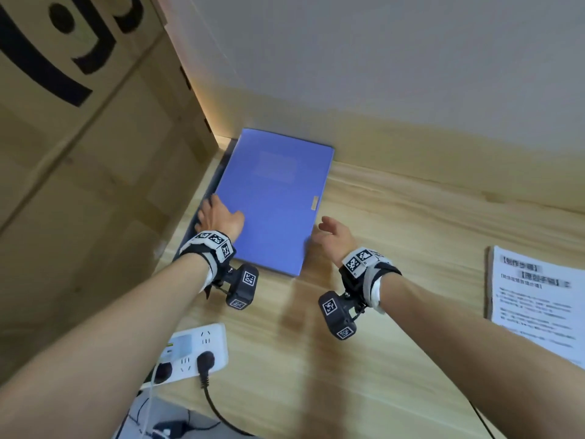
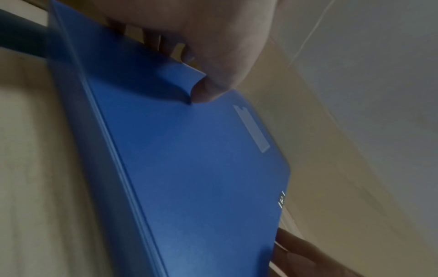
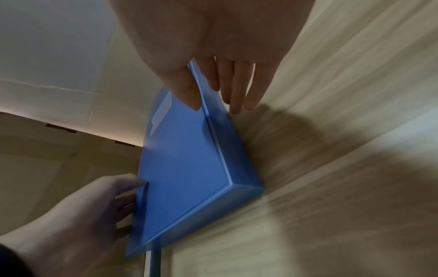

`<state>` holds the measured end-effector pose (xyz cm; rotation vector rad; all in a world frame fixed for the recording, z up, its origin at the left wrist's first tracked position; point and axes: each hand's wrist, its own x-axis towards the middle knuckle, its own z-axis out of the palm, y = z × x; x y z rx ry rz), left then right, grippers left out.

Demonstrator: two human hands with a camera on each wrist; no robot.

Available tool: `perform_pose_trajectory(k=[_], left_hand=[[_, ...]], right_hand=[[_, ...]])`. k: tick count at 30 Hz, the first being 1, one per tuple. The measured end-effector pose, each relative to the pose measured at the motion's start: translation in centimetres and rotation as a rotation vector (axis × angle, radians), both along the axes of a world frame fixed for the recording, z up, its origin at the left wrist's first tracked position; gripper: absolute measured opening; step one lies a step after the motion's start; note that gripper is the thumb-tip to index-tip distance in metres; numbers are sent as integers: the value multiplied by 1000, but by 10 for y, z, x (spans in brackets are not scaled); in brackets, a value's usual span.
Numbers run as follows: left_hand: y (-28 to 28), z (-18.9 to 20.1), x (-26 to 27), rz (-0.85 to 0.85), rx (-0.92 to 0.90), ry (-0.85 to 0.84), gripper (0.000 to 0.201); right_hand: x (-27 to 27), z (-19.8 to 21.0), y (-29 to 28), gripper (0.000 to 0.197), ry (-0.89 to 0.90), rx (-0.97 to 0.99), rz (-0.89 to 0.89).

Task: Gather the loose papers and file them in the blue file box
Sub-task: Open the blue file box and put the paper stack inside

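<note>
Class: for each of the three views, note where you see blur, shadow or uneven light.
Head view: printed papers blurred, wall bowed by the wide lens. Left wrist view: dim, left hand soft against the blue file box. Right wrist view: table streaked, dark shadows beside the box.

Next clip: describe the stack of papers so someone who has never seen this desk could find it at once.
Start at the wooden desk and go to its far right edge, well away from the blue box that both hands flank. The papers lie there, partly cut off by the frame. They are the only white sheets with black printed text.
</note>
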<state>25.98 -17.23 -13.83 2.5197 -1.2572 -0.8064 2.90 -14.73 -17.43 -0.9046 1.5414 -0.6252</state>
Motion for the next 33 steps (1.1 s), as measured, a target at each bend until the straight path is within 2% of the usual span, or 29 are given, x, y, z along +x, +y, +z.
perform_pose_trajectory(k=[4, 8, 12, 17, 22, 27, 33], left_hand=[[1, -5, 2, 93, -82, 81, 68], [12, -1, -19, 208, -194, 177, 52], [28, 6, -63, 263, -249, 250, 43], [60, 12, -126, 197, -279, 304, 44], [100, 8, -193, 73, -173, 307, 42], [134, -4, -254, -3, -62, 334, 40], [162, -14, -286, -60, 71, 320, 30]], right_hand=[[16, -4, 5, 50, -104, -45, 61], [2, 0, 17, 56, -108, -111, 58], [-31, 6, 34, 57, -72, -144, -22], [-96, 12, 67, 71, -16, -163, -91], [-159, 19, 116, 68, 66, -131, -174], [-214, 5, 156, 57, 200, -18, -228], [-249, 0, 178, 48, 320, 46, -194]])
